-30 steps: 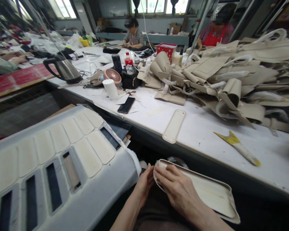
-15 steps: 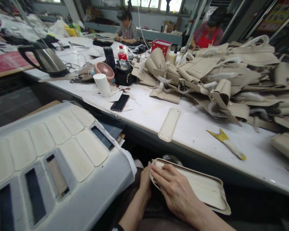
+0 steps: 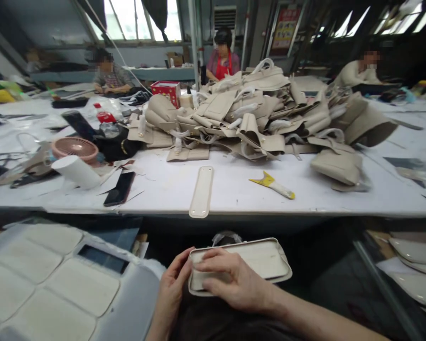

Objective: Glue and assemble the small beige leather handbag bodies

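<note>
A cream bag (image 3: 261,260) lies over my lap with its oblong, rimmed bottom facing up. Its short left end is pinched by my left hand (image 3: 177,274), fingers closed at the corner. Across the left part of the bottom rests my right hand (image 3: 230,277); its bent fingers touch the inside panel and the thumb stands apart from them. The bag's underside is hidden. Beyond its far edge shows a clear plastic-wrapped loop (image 3: 227,237). A loose cream oblong panel (image 3: 201,192) with small metal studs at its ends lies on the white table (image 3: 234,203).
To the left, a grey board (image 3: 138,289) carries several cream panels. Beige bags (image 3: 227,118) are heaped on the table. A yellow-and-white scraper (image 3: 273,184), a phone (image 3: 119,188), a white roll (image 3: 76,171) and a pink fan (image 3: 74,150) lie nearby. More cream panels (image 3: 417,279) sit at right.
The head view has swung right. My right hand's fingers have gone from lying flat to bent, with the thumb apart. The bag lies more level in view; my left hand stays at its left end.
</note>
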Available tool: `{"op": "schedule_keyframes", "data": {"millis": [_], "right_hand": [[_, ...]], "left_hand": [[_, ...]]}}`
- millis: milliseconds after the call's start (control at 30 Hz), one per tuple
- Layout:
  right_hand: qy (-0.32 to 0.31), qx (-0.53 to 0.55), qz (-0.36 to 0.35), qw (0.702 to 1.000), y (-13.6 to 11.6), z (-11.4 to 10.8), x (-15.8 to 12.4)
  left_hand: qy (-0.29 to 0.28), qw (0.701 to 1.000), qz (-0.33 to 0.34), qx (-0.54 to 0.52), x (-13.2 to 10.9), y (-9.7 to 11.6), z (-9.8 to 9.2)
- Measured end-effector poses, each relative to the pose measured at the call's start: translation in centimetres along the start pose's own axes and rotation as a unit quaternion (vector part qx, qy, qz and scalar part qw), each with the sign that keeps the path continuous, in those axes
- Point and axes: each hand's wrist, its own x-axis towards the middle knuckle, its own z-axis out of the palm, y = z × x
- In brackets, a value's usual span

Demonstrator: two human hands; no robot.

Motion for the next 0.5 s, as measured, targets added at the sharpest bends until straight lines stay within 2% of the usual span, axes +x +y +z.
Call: {"op": "schedule_keyframes", "data": {"millis": [67, 133, 200, 233, 300, 367, 433, 500], "right_hand": [[0.076, 0.092, 0.022, 0.993, 0.3, -2.5, -0.9], [0.174, 0.124, 0.054, 0.975, 1.8, -5.7, -2.0], [0.301, 0.128, 0.125, 0.937, 4.9, -9.3, -3.0], [0.343, 0.13, 0.171, 0.914, 6.9, -10.8, -3.5], [0.317, 0.13, 0.271, 0.899, 11.2, -12.9, -4.3], [0.251, 0.137, 0.344, 0.894, 15.1, -13.2, -4.6], [0.172, 0.138, 0.394, 0.892, 17.9, -12.0, -4.2], [0.104, 0.132, 0.424, 0.89, 19.3, -10.2, -3.0]], "left_hand": [[0.01, 1.0, -0.018, 0.024, -0.1, 0.2, 0.3], [0.014, 0.998, -0.015, 0.059, -0.1, 0.4, 0.1], [0.002, 0.994, 0.002, 0.114, 0.4, 0.8, -0.6], [-0.01, 0.987, 0.021, 0.157, 0.7, 1.0, -1.0], [-0.035, 0.955, 0.093, 0.279, 1.6, 1.7, -1.4], [-0.067, 0.884, 0.208, 0.413, 2.4, 2.4, -0.6], [-0.11, 0.795, 0.319, 0.505, 2.8, 3.1, 1.8], [-0.162, 0.725, 0.382, 0.549, 2.9, 3.3, 5.4]]}}
